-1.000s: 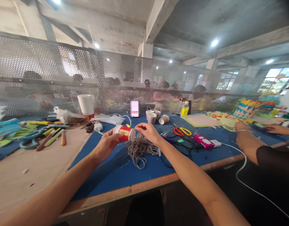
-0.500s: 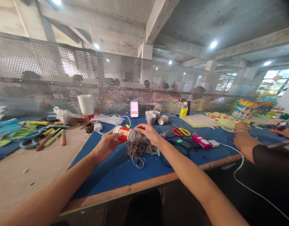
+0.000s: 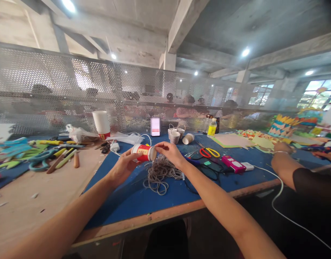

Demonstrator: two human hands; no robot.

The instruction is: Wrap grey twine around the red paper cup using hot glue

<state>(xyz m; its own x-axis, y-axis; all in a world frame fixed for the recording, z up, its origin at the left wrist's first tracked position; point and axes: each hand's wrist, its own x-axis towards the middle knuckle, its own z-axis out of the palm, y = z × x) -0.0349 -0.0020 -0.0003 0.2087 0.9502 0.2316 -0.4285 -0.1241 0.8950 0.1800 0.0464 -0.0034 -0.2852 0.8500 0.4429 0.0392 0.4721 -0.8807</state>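
Observation:
My left hand (image 3: pixel 124 163) is closed around a red and white paper cup (image 3: pixel 144 152), which lies on its side in the air above the blue mat. At the cup's right end, the fingers of my right hand (image 3: pixel 169 153) are pinched together close to its edge. Whatever they hold is too small to make out. Just below the hands lies a tangled heap of grey-brown cord (image 3: pixel 161 174). Behind it stand small cord-wrapped cups with handles (image 3: pixel 174 136), and another wrapped cup (image 3: pixel 188 139) is tipped over.
A phone (image 3: pixel 155 126) stands upright by the perforated metal screen (image 3: pixel 133 97). Stacked paper cups (image 3: pixel 101 122) and hand tools are left. Scissors (image 3: pixel 210 153), a magenta box (image 3: pixel 232 164) and a yellow-labelled bottle (image 3: pixel 212 128) lie right, near another person's arm (image 3: pixel 285 165).
The view has shifted slightly, moving the scene a little to the right. My right fingers have come nearer the cup's end. My left hand keeps its hold.

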